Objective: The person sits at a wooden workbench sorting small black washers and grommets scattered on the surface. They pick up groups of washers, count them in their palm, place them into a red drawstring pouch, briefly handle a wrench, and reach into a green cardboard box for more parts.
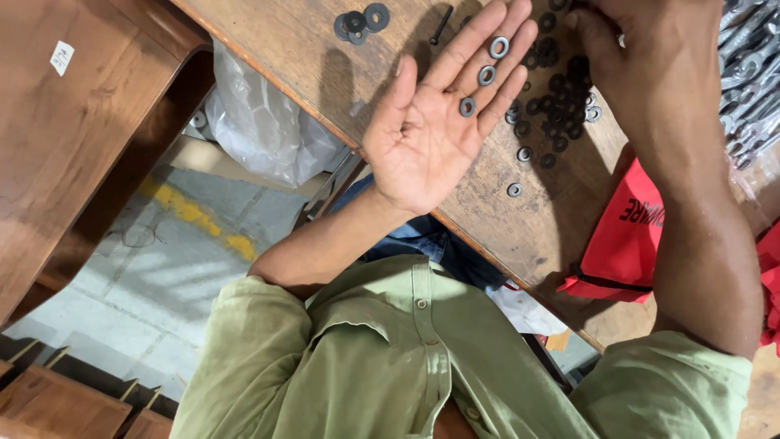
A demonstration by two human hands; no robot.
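Lying flat and open, your left hand (426, 134) carries three washers (486, 75) on its fingers (487, 49); your right hand (650, 65), fingers hidden, rests on the washer pile (561, 106) just beside them, on the counter (309, 49).

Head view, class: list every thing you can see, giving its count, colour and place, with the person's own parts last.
washers on palm: three, grey, along the left hand's fingers
loose washers: many, dark grey, on the table under the right hand
large washers: about three, dark, table's far edge
bolt: one, black, beside the large washers
table: one, brown wood
wrenches: a pile, silvery, right edge
red bag: one, red, on the table under the right forearm
plastic bag: one, clear, below the table
shirt: one, olive green
left hand: open, palm up
right hand: over the loose washers; fingertips hidden
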